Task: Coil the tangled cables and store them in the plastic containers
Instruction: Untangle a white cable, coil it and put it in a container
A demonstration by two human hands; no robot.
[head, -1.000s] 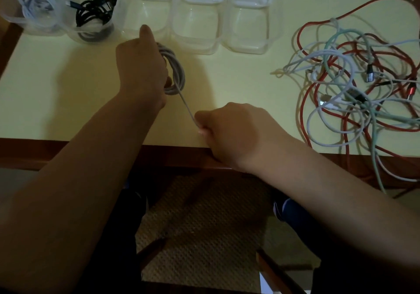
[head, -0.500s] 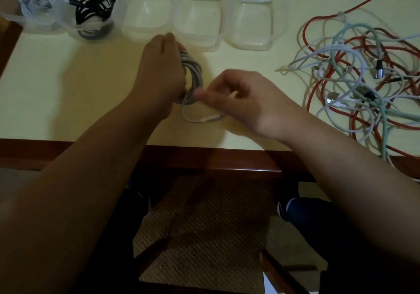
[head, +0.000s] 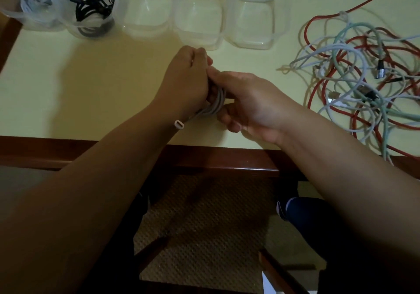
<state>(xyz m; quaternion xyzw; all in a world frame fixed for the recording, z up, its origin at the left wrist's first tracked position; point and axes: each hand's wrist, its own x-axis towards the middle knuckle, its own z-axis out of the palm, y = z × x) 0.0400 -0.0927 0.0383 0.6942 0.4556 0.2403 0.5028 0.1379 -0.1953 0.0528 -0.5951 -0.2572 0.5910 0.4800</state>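
table [head: 91,93] pale yellow, dark wood rim | left hand [head: 186,82], right hand [head: 250,102] grip grey coil [head: 216,105]

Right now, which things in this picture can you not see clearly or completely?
Head view only:
- Grey coil: mostly hidden between left hand and right hand; loop count unclear.
- Its plug shows; the other end is hidden.
- White cable container: cut by the top-left edge.
- Tangled cables: cut by the right edge; the number of cables cannot be told.

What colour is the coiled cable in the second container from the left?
Black, seen in the head view.
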